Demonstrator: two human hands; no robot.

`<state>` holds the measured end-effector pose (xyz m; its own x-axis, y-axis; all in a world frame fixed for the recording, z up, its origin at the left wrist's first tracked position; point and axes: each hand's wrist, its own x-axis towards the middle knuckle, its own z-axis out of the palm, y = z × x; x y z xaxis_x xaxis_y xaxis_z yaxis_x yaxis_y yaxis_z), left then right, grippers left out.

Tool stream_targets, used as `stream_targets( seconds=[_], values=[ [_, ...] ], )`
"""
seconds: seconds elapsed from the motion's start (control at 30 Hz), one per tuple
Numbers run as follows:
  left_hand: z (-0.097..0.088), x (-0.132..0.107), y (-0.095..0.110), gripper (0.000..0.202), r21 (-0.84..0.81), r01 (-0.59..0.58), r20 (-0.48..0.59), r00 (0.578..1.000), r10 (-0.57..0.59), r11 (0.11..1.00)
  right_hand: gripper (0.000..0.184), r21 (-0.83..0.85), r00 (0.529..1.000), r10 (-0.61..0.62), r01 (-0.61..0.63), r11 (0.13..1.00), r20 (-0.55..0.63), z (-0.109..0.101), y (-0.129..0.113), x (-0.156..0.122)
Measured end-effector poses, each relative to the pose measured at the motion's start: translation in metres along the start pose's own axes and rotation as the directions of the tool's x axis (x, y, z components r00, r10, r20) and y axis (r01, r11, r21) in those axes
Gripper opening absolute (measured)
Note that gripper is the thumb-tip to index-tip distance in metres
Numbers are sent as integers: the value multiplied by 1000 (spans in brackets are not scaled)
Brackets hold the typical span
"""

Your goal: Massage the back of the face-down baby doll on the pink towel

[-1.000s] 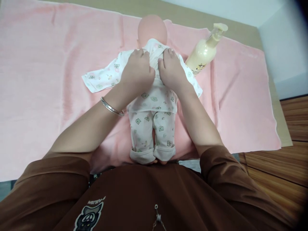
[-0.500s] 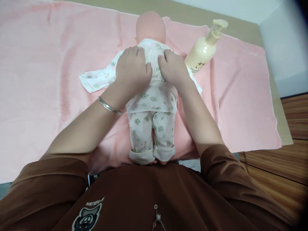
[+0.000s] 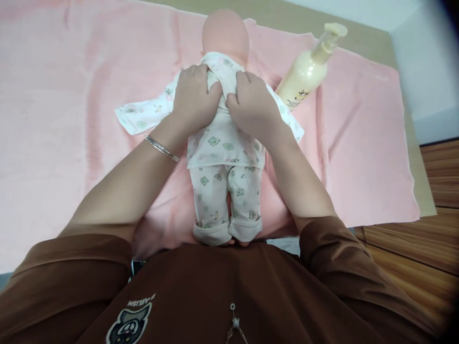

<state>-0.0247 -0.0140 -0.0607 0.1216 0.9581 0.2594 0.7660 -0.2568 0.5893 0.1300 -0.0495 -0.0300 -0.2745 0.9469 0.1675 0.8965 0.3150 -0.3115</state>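
A baby doll (image 3: 225, 34) lies face down with its bald head away from me and its feet toward my body. It wears a white printed shirt (image 3: 215, 148) and matching trousers (image 3: 210, 191) with turned-up cuffs. My left hand (image 3: 197, 95) is closed on the left side of the shirt's upper back, fingers curled and thumb pointing inward. On the other side, my right hand (image 3: 255, 104) grips the shirt in the same way. Between the two thumbs the cloth is bunched into slanting folds. Both sleeves spread outward; my fingertips are partly hidden.
A cream pump bottle (image 3: 304, 74) lies tilted just right of the doll, near the right sleeve. Under everything is a pink blanket (image 3: 366, 143) over a tan table (image 3: 423, 186). Wood-look flooring (image 3: 405, 239) shows at the lower right.
My hands have drawn closer together, the right one shifting leftward, and the shirt between them has wrinkled into folds. The bottle appears slightly higher and farther right in view.
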Motion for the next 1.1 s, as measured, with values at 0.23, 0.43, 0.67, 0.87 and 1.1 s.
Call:
stream_targets(
  seconds=[0.23,0.43,0.67,0.87,1.1],
  values=[
    [13,2,-4,35,91,48,-30,999,-45,995,39,-103,998,64,-65,993,-20,5,18,21],
    [12,1,-3,27,140,37,-36,999,-33,989,37,-112,998,56,-59,992,-33,10,27,23],
    [21,5,-3,17,176,112,-71,992,-101,978,38,-105,996,74,-79,991,-44,12,27,24],
    [25,8,-7,16,209,117,-91,991,-100,971,36,-79,994,104,-107,991,-37,12,28,26],
    [21,6,-8,20,172,90,-92,993,-75,981,36,-52,993,111,-113,992,-40,11,25,24]
  ],
)
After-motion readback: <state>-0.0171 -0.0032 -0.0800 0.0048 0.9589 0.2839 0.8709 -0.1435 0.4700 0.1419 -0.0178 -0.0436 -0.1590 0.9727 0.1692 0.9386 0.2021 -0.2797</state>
